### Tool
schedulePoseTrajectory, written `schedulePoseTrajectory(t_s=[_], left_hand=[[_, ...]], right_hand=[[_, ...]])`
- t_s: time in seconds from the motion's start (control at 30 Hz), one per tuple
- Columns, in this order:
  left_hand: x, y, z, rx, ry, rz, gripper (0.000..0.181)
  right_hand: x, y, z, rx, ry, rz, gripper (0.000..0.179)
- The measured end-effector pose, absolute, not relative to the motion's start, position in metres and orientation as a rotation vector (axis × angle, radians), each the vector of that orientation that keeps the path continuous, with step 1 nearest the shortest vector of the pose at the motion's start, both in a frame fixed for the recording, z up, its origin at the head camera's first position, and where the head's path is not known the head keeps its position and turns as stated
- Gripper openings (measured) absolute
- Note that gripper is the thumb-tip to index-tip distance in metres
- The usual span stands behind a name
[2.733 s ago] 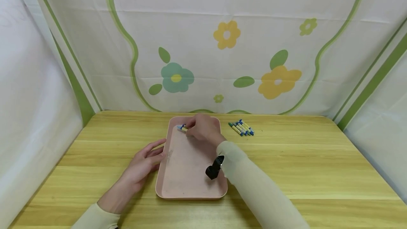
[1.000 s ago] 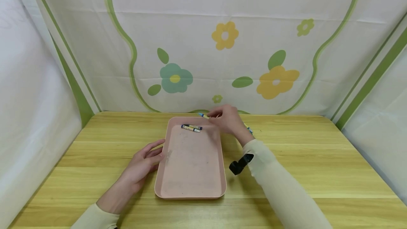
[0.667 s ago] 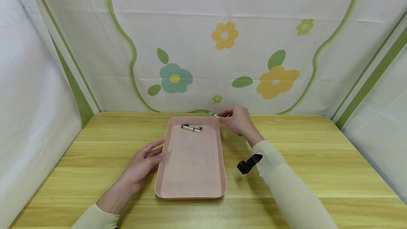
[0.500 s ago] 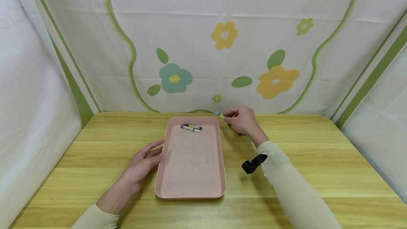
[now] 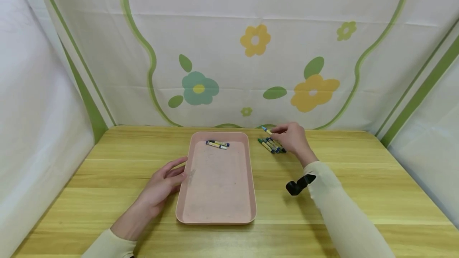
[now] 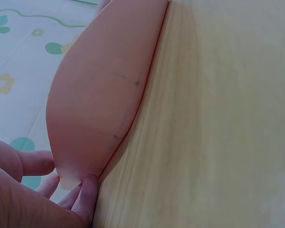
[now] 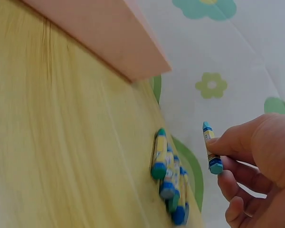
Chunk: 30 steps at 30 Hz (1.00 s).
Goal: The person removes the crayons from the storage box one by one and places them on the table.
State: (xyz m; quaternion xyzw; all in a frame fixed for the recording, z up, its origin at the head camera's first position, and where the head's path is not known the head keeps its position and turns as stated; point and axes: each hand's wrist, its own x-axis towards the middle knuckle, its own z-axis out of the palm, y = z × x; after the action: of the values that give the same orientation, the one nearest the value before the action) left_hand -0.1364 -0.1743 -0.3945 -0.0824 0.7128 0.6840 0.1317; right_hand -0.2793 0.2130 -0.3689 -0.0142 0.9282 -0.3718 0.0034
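My right hand (image 5: 292, 137) pinches a light blue crayon (image 5: 266, 129) between thumb and fingers, above the back right of the table. In the right wrist view the crayon (image 7: 209, 145) shows its pale blue tip and yellow wrapper. Just below it, several crayons (image 5: 271, 145) lie side by side, a green one at their left; my hand covers part of them. My left hand (image 5: 159, 188) rests against the left wall of a pink tray (image 5: 216, 186), its fingers touching the side. Two crayons (image 5: 216, 145) lie at the tray's far end, one partly over the other.
The wooden table (image 5: 344, 194) ends at the back against a white cloth (image 5: 215, 43) printed with flowers. White cloth also hangs at both sides. A black wrist camera (image 5: 299, 185) is strapped over the right sleeve.
My right hand has left the tray's far end and moved right with the light blue crayon, to above the crayon group. Two crayons stay in the tray. My left hand holds its place.
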Motion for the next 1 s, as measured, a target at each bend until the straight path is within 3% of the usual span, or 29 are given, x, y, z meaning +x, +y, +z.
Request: schedulePoseTrajectory(t_s=[1.0], left_hand=[[-0.137, -0.175, -0.396, -0.24, 2.076, 1.98, 0.056]], right_hand=[[-0.281, 0.25, -0.393, 0.109, 2.913, -1.068, 0.031]])
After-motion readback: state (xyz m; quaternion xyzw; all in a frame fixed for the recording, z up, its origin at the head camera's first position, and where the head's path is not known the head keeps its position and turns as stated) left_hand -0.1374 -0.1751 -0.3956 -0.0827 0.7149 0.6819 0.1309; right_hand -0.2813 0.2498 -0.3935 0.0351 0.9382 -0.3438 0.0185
